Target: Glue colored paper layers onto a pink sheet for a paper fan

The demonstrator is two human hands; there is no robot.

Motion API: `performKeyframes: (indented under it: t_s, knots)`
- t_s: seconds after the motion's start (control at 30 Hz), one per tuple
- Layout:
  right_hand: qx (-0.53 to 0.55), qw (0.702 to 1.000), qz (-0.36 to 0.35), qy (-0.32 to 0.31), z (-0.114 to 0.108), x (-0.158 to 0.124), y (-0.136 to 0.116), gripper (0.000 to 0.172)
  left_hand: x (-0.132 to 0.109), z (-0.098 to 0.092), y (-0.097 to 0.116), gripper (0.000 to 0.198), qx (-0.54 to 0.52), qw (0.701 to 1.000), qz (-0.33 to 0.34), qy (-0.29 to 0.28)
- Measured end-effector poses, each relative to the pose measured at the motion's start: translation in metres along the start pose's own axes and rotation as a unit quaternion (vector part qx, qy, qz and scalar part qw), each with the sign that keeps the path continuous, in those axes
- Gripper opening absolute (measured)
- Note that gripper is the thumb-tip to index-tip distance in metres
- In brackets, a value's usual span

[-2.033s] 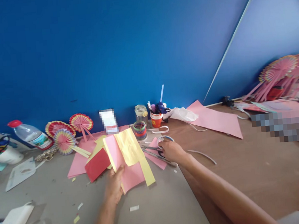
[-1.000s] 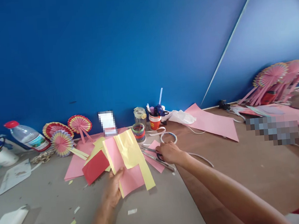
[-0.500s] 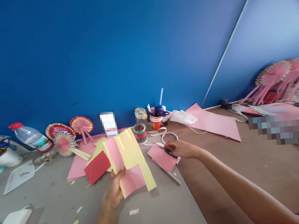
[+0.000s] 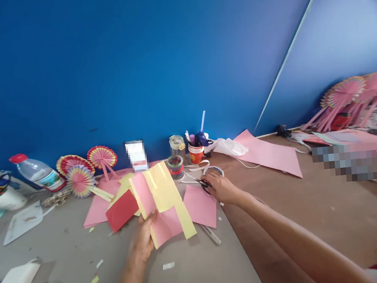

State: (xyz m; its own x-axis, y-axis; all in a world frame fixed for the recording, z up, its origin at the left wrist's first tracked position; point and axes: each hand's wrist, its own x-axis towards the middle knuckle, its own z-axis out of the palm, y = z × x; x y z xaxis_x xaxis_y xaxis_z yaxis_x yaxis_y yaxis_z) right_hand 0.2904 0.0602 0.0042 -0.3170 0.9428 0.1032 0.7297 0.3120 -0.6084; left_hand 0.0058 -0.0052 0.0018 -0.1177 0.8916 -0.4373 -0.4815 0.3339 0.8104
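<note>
Left hand (image 4: pixel 144 238): pinching the pink-and-yellow paper (image 4: pixel 162 192) between thumb and fingers, front-left of the red paper cup (image 4: pixel 195 156).
Right hand (image 4: pixel 224 188): fingers curled on the scissors (image 4: pixel 206 184) by their dark handles, just in front of the paper cup, blades pointing left. Exact grip can't tell.
Pink sheet (image 4: pixel 201 207): on the table in front of the paper cup, near the scissors; contact unclear.
Slim grey tool (image 4: pixel 211 235): farther in front of the cup, end sticking out past the pink sheet's near edge.
Paper cup load: upright, holds pens, a dark blue item, a tall pale stick.
Low jar (image 4: pixel 176 168): just left of cup, coloured bands visible, contents unclear.
Clear jar (image 4: pixel 177 146): left of cup, behind low jar, contents can't tell.
Bottle (image 4: pixel 42 172): well left of cup, red cap, leaning.
White cup (image 4: pixel 11 198): beyond the bottle from paper cup, tilted, dark blue items at its mouth.
</note>
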Motion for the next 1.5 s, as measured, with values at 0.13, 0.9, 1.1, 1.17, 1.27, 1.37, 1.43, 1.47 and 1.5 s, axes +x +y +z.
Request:
performKeyframes:
  t_s: [0.13,0.9,1.1,1.17,1.27,1.37,1.43,1.47,1.5]
  knots:
    - [0.047,0.999,-0.007,0.023,0.005,0.002,-0.001,0.042,0.001,0.0,0.0,0.024,-0.002,1.0,0.003,0.002]
    - [0.715,0.694,0.05,0.07,0.028,0.003,-0.012,0.04,-0.004,0.018,-0.016,0.035,-0.042,0.996,-0.068,-0.03]
    - [0.729,0.681,0.075,0.017,0.036,-0.002,-0.01,0.039,-0.011,0.012,-0.003,0.032,-0.034,0.999,-0.025,0.033]
    - [0.732,0.677,0.076,0.011,0.038,-0.002,-0.012,0.039,-0.011,0.009,0.002,0.031,-0.036,0.997,-0.009,0.063]
    - [0.734,0.675,0.074,-0.001,0.04,-0.002,-0.018,0.039,-0.009,0.004,0.006,0.026,-0.021,0.998,-0.005,0.063]
    - [0.738,0.671,0.07,-0.008,0.043,-0.005,-0.023,0.036,-0.01,0.0,0.006,0.03,0.021,0.999,-0.023,0.028]
    - [0.744,0.665,0.063,-0.012,0.045,-0.007,-0.028,0.034,-0.013,-0.001,0.005,0.039,0.042,0.999,-0.024,0.008]
    - [0.747,0.662,0.059,-0.015,0.046,-0.008,-0.031,0.033,-0.015,-0.001,0.005,0.044,0.046,0.999,-0.017,0.004]
    - [0.748,0.661,0.056,-0.02,0.046,-0.01,-0.035,0.032,-0.017,-0.002,0.006,0.047,0.047,0.999,-0.007,0.001]
